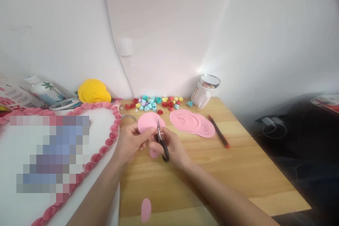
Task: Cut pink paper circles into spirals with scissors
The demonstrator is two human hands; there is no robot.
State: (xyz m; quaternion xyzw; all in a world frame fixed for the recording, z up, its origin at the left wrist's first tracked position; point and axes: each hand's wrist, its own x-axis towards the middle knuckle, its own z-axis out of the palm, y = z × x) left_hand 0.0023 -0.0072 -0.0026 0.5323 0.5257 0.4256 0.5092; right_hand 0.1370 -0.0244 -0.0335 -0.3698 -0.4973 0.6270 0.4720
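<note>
My left hand (135, 139) pinches the lower edge of a round pink paper disc (147, 122), held above the wooden table. In my right hand (172, 146) is a pair of scissors (164, 150) with black handles, its blades pointing up and away over the disc's right part. Both hands are close together, nearly touching. A small pink paper piece (153, 153) shows just below them. Right of the disc lie overlapping pink paper spirals (185, 120), flat on the table. Nearer to me is a pink paper oval (146, 210).
Small rolled paper flowers (150, 104) in several colours lie along the wall. A white mug (202, 91) stands behind the spirals, a black-and-red pen (218, 131) beside them. At left are a white board edged with pink paper roses (95, 158), yellow paper (94, 91) and a bottle (46, 88).
</note>
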